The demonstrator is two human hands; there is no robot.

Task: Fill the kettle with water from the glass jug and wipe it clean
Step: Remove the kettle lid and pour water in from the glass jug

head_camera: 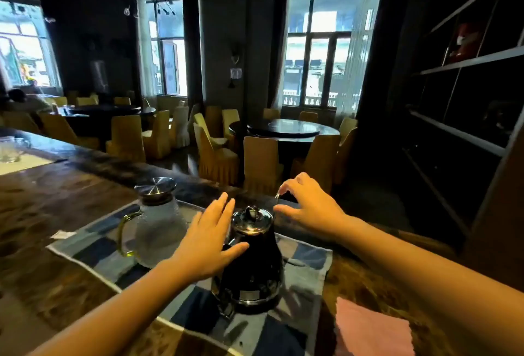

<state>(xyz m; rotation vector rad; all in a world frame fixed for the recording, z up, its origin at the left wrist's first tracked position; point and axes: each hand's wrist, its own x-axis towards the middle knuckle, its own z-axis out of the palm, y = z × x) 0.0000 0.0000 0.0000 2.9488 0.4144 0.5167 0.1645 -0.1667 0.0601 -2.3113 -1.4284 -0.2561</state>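
Note:
A dark kettle (255, 267) with a shiny lid and knob stands upright on a blue checked cloth (300, 279). Left of it on the same cloth stands a glass jug (158, 222) with a steel lid and a yellow-green handle. My left hand (207, 239) is flat with fingers spread, resting against the kettle's upper left side near its handle. My right hand (309, 205) hovers by the thin spout at the kettle's far right, thumb and forefinger on either side of the spout tip. A pink wiping cloth (371, 330) lies at the lower right.
The dark wooden counter (56, 208) runs left and away. A small white slip (61, 234) lies left of the checked cloth, and a glass vessel (11, 150) sits at the far left. Beyond the counter are round tables and yellow-covered chairs; dark shelves (465, 66) stand to the right.

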